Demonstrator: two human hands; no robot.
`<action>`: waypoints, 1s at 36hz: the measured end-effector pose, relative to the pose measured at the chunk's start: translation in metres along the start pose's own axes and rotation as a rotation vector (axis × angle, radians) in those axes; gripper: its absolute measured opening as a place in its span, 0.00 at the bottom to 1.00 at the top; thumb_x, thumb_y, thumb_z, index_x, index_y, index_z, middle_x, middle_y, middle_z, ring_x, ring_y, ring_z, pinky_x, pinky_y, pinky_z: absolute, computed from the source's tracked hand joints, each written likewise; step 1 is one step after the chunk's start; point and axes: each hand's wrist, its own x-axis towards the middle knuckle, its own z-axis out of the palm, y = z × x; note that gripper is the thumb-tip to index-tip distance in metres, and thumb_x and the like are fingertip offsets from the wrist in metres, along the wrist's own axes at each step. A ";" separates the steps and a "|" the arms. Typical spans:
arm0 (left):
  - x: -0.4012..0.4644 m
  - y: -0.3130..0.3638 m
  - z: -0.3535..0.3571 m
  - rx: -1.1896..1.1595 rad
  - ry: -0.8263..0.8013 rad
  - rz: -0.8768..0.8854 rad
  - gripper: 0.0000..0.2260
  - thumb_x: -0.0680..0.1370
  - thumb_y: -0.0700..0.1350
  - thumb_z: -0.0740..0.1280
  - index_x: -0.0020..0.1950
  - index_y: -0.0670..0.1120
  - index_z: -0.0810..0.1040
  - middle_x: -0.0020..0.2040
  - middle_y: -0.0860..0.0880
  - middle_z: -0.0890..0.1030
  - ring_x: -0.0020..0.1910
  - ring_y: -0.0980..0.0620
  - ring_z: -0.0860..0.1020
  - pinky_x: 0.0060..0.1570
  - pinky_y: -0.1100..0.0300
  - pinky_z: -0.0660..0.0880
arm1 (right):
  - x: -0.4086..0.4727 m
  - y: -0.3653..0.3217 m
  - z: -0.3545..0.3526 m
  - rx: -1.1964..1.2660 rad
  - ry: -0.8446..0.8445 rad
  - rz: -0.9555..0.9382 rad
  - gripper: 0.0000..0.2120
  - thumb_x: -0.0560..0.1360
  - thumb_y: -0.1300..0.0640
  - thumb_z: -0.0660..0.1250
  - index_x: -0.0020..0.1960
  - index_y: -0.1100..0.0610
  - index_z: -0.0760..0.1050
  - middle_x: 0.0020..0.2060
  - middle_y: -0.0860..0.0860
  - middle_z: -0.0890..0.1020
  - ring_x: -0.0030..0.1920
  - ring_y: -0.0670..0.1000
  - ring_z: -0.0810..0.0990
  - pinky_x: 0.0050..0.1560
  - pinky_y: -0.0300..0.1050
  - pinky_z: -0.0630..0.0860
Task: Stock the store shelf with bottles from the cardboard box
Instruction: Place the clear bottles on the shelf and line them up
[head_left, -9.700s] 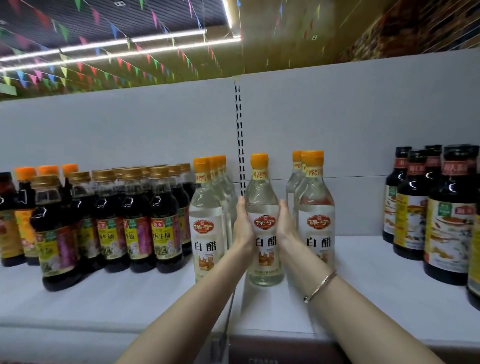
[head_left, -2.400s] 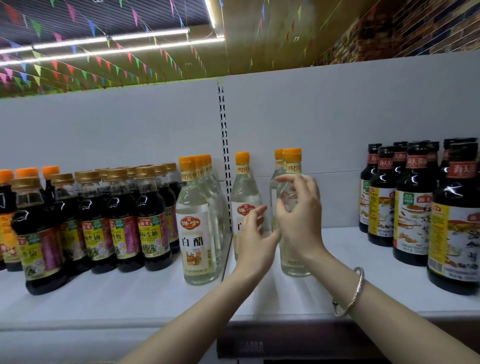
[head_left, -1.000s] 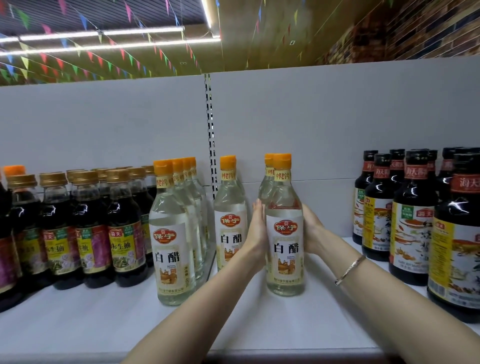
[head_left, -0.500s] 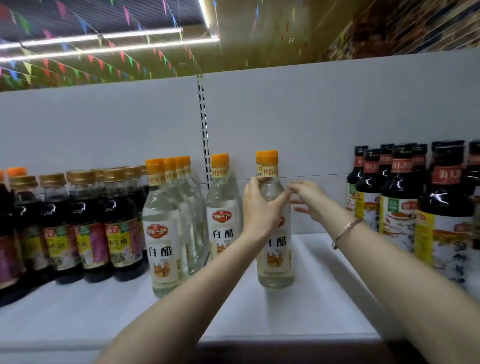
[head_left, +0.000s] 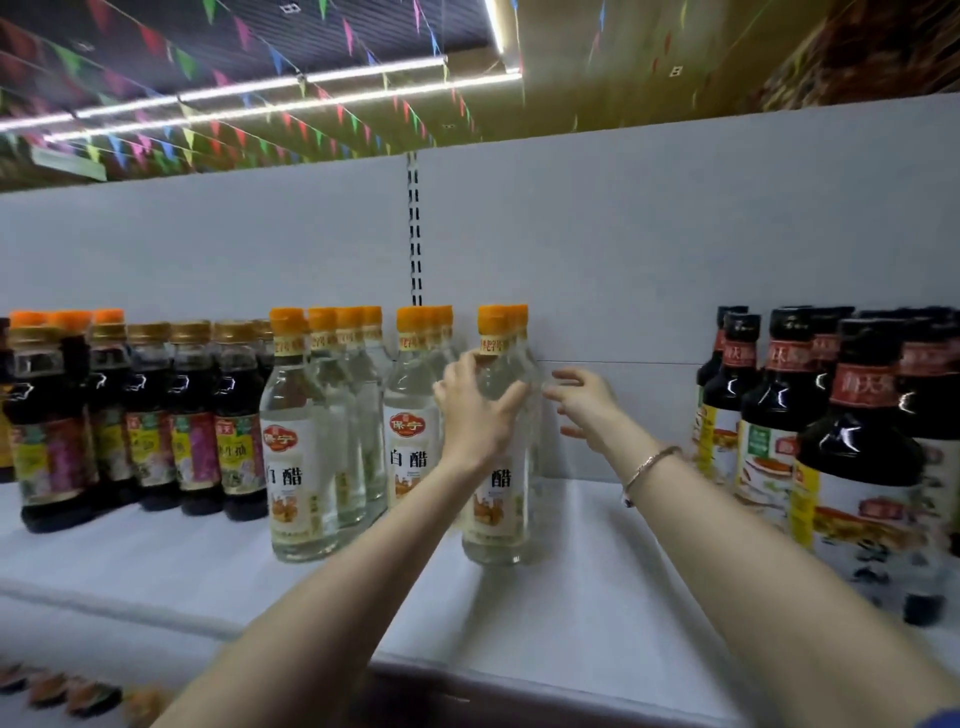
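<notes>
Left hand (head_left: 475, 410): wrapped round shoulder of front clear bottle (head_left: 496, 499), thumb on right side, fingers on left; grasping it just below neck.
Right hand (head_left: 584, 405): just right of same bottle, fingers spread & loose, holding nothing; fingertips near glass, can't tell if touching. Thin bracelet (head_left: 649, 465) on wrist.
Front clear bottle: upright on white shelf (head_left: 571, 597), orange cap (head_left: 496, 317), white label w/ red logo partly hidden by left forearm. More orange caps right behind it, same row.
Other clear bottles: one row just left (head_left: 410, 415), another row further left w/ its front bottle (head_left: 298, 447) standing nearer shelf edge. All upright, orange caps.
Dark bottles, left (head_left: 192, 415): gold caps, yellow/purple labels, packed rows beside clear ones; a few orange-capped ones at far left.
Dark bottles, right (head_left: 862, 441): black caps, red neck bands, bigger in view, well apart from clear rows; bare shelf between. Edge ones blurred.
Back panel (head_left: 623, 249): plain grey-white, slotted upright strip (head_left: 414, 228) above clear bottles.
Ceiling: strip lights, coloured pennant strings.
Cardboard box: not in view.
</notes>
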 end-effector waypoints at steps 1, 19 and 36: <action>0.001 -0.001 0.000 0.006 0.001 0.001 0.21 0.76 0.49 0.68 0.66 0.47 0.68 0.65 0.47 0.68 0.66 0.49 0.63 0.66 0.52 0.64 | 0.002 0.001 0.002 -0.002 0.000 0.000 0.20 0.74 0.56 0.70 0.64 0.55 0.72 0.61 0.53 0.76 0.60 0.55 0.75 0.54 0.53 0.76; 0.010 -0.012 0.002 -0.118 -0.045 0.028 0.17 0.74 0.47 0.69 0.59 0.52 0.69 0.57 0.52 0.77 0.57 0.51 0.75 0.57 0.53 0.72 | 0.033 0.018 0.019 -0.039 -0.116 0.057 0.22 0.73 0.63 0.70 0.65 0.53 0.71 0.57 0.55 0.79 0.49 0.55 0.79 0.48 0.54 0.80; 0.011 -0.015 0.002 -0.135 -0.051 0.059 0.19 0.74 0.48 0.70 0.62 0.50 0.69 0.59 0.53 0.76 0.55 0.56 0.74 0.49 0.67 0.69 | 0.034 0.015 0.033 -0.010 -0.131 0.060 0.07 0.78 0.60 0.63 0.56 0.54 0.74 0.51 0.55 0.80 0.51 0.60 0.80 0.40 0.56 0.81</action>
